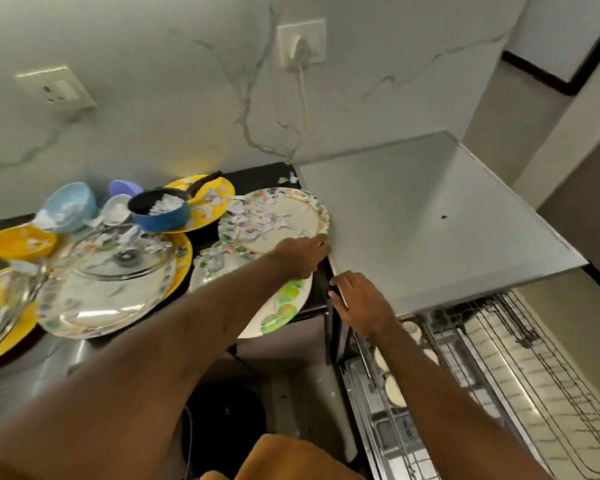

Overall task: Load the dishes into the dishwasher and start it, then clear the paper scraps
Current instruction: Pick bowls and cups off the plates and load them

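Orange cloth (pixel 284 459) sits lowest, with the open dishwasher's wire rack (pixel 492 358) to its right. Beyond, the right hand (pixel 357 303) rests, fingers loosely extended, at the grey steel counter's (pixel 430 220) corner. Farther on, the left hand (pixel 302 254) pinches the near rim of the round floral-rimmed plate (pixel 284 216), littered with paper scraps (pixel 257 220), left of the rack.

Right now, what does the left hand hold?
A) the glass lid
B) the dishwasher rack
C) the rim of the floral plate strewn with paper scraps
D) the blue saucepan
C: the left hand grips the floral plate at its near rim, away from the other three.
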{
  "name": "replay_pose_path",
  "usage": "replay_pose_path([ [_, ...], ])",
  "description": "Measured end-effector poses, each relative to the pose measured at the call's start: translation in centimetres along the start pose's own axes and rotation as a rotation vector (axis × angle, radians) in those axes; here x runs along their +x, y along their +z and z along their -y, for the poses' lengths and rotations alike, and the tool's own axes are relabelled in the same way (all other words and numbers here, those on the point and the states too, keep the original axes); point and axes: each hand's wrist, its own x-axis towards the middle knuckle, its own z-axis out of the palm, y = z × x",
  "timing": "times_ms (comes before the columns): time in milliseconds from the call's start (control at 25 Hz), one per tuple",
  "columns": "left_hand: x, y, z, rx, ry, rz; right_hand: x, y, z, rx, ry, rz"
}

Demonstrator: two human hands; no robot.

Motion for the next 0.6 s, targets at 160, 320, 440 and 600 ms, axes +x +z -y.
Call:
replay_pose_path([
  [160, -5.7, 1.7, 6.8, -0.055, -0.185, 0.007, 5.3, 2.1, 6.9, 0.085, -0.053, 0.291],
  [320, -11.5, 4.1, 12.2, -0.126, -0.342, 0.065, 9.3, 4.1, 13.0, -0.024, -0.099, 0.552],
  [440, -15.1, 6.0, 15.3, -0.160, -0.417, 0.076, 11.3, 5.7, 16.3, -0.097, -0.064, 0.573],
  [600, -18.8, 7.6, 19.0, -0.229, -0.478, 0.049, 14.0, 7.3, 19.2, -0.195, -0.031, 0.625],
])
